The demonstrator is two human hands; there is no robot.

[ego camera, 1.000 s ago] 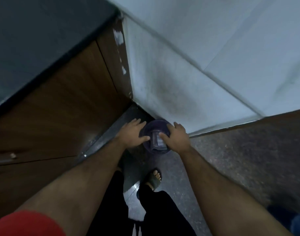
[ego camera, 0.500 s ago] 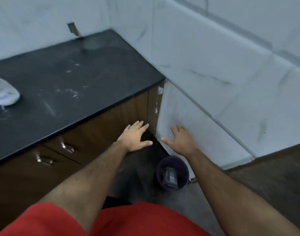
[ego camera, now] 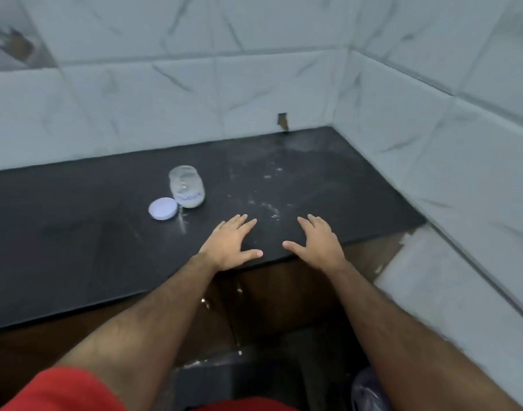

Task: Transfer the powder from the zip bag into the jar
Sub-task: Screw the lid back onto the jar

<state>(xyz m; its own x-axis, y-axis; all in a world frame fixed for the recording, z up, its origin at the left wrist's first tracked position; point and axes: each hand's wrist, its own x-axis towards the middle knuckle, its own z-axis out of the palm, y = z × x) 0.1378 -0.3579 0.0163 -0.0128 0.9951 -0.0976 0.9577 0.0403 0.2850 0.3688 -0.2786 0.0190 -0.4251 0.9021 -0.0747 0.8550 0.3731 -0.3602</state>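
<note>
A clear glass jar [ego camera: 186, 186] with white powder in its lower part stands uncapped on the black countertop [ego camera: 76, 232]. Its white lid [ego camera: 162, 208] lies flat just left of the jar. My left hand [ego camera: 231, 244] and my right hand [ego camera: 316, 243] are spread flat, palms down, over the counter's front edge, both holding nothing. The jar is up and to the left of my left hand, apart from it. No zip bag is in view.
White powder specks [ego camera: 267, 203] are scattered on the counter between my hands and the back wall. Tiled walls close the back and right side. A brown cabinet front [ego camera: 284, 292] lies below the counter. A purple bin's rim [ego camera: 367, 390] shows at the bottom right.
My view and both hands have risen from the purple bin on the floor up to the counter. The hands left the bin and now hold nothing; the jar and lid have come into view.
</note>
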